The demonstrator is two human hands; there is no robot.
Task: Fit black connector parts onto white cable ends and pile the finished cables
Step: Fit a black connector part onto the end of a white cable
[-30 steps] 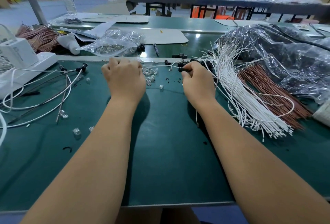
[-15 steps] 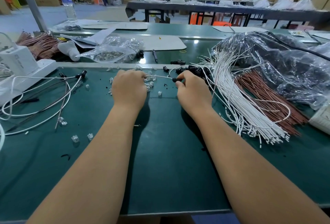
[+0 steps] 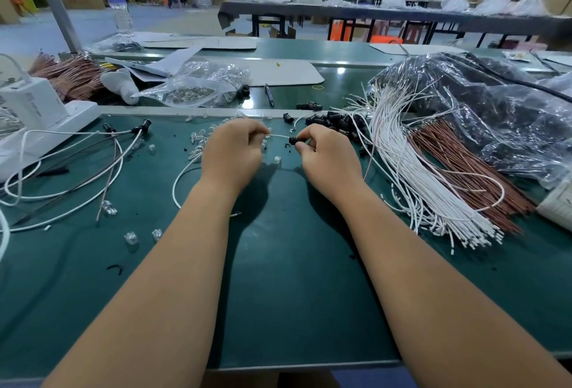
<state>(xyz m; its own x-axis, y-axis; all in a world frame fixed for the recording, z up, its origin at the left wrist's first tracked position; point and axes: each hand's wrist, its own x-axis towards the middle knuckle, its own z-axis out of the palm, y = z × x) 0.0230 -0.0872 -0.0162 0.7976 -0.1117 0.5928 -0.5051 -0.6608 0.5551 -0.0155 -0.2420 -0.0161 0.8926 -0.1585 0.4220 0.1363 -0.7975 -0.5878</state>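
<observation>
- Left hand (image 3: 230, 152) pinches a white cable (image 3: 280, 136) near its end, fingers curled round it; the rest of the cable loops down toward the desk's near edge on the left of the wrist.
- Right hand (image 3: 328, 152) pinches a black connector (image 3: 294, 140) between thumb and fingertips, at the cable tip, mid-desk toward the far edge.
- Step in hand looks like seating the connector on the cable end. To do it well: keep the cable short and straight between the two hands so it doesn't buckle, line the tip up with the connector's bore, push along the axis.
- Spare black connectors (image 3: 335, 121) lie heaped just beyond the right hand; the bundle of white cables (image 3: 411, 177) fans toward the right edge; finished cables (image 3: 93, 152) lie near the left edge.
- Versus a second ago: both hands have come nearer the desk's near edge and closer together; cable loop by the left wrist now shows.
</observation>
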